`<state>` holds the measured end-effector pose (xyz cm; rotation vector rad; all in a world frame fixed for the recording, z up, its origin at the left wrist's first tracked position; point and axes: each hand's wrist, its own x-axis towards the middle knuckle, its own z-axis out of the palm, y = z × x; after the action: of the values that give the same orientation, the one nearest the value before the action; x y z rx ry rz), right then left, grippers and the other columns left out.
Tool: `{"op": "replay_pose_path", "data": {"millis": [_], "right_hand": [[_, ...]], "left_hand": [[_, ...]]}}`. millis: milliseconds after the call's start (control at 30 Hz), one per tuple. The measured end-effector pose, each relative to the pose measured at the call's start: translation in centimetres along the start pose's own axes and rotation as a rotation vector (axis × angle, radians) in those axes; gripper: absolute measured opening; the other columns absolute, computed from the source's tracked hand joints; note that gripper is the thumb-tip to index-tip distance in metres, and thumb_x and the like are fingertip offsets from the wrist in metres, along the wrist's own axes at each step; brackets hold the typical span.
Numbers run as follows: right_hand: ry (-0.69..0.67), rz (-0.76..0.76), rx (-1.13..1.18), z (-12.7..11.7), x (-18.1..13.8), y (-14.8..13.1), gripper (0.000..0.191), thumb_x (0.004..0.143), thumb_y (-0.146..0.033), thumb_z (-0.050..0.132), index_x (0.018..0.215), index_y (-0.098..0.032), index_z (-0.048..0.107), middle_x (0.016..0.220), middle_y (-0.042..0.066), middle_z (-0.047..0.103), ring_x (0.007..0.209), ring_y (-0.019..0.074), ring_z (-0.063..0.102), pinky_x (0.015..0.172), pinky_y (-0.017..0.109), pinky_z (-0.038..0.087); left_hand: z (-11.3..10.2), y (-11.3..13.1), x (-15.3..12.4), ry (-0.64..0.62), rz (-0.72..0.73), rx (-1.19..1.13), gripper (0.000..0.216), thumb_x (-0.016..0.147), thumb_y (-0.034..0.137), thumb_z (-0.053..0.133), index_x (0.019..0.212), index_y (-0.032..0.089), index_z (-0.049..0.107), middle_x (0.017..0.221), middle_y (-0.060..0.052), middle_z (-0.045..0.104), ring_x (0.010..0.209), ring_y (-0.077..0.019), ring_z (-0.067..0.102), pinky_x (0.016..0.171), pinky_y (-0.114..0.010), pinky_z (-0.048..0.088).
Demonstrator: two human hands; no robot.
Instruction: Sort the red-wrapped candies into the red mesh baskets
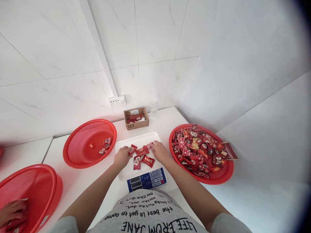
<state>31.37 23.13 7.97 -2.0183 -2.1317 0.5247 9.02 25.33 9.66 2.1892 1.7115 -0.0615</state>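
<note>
My left hand (122, 156) has its fingers closed on the edge of a small red snack packet (132, 149) at the left of the white scale tray (154, 136). On the other side, my right hand (159, 151) pinches another red packet (149, 146). Between them lie a few more wrapped packets, among them a dark red one (148, 160) and one with a white label (136, 162). The scale's blue keypad panel (147, 180) faces me in front of the tray. My fingertips partly cover the packets they touch.
A red basket heaped with packets (229, 171) stands on the right. To the left is a red basket (80, 152) with a few packets. Another person's hand (12, 212) reaches into a nearer red basket (52, 194). A small cardboard box (138, 124) and clear plastic container (154, 110) stand behind.
</note>
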Motion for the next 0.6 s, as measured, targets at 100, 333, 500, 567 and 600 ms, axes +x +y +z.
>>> {"op": "replay_pose_path", "data": {"millis": [100,333,500,567,600], "right_hand": [[-0.002,-0.023,-0.042,-0.1,0.2,-0.1,0.031,0.087,-0.024,0.040,0.114,-0.025,0.056,0.117,0.006,0.055,0.104,0.0216,0.047,0.081,0.030,0.036],[0.024,0.080,-0.064,0.3,-0.1,0.7,0.031,0.088,-0.021,0.037,0.112,-0.024,0.057,0.114,0.006,0.057,0.101,0.0211,0.047,0.079,0.029,0.034],[0.012,0.051,-0.030,0.2,-0.9,0.4,0.033,0.089,-0.023,0.036,0.114,-0.025,0.056,0.116,0.005,0.056,0.104,0.0195,0.046,0.082,0.028,0.034],[0.021,0.033,-0.027,0.2,-1.2,0.2,0.034,0.089,-0.023,0.036,0.116,-0.025,0.055,0.116,0.005,0.056,0.105,0.0192,0.046,0.083,0.027,0.034],[0.029,0.029,-0.028,0.2,-1.3,0.1,0.034,0.088,-0.023,0.036,0.117,-0.025,0.055,0.117,0.005,0.056,0.105,0.0193,0.047,0.083,0.027,0.034]], "left_hand": [[0.0,0.1,0.9,-0.012,0.012,0.004,0.035,0.081,0.025,0.049,0.115,0.029,0.055,0.118,-0.002,0.058,0.108,-0.0219,0.049,0.070,-0.028,0.044],[-0.2,0.5,2.2,-0.039,0.060,0.010,0.036,0.081,0.019,0.047,0.114,0.031,0.056,0.116,0.000,0.061,0.106,-0.0218,0.048,0.071,-0.029,0.043],[-0.6,0.7,2.4,-0.040,0.109,0.007,0.037,0.083,0.019,0.046,0.116,0.032,0.055,0.117,0.002,0.061,0.104,-0.0203,0.049,0.073,-0.028,0.043],[-0.6,0.6,2.2,-0.030,0.115,0.008,0.037,0.083,0.021,0.045,0.117,0.032,0.054,0.119,0.002,0.059,0.104,-0.0203,0.049,0.073,-0.028,0.043],[-0.5,0.5,2.0,-0.022,0.114,0.010,0.037,0.084,0.022,0.045,0.118,0.031,0.053,0.121,0.001,0.058,0.104,-0.0202,0.048,0.074,-0.028,0.044]]}}
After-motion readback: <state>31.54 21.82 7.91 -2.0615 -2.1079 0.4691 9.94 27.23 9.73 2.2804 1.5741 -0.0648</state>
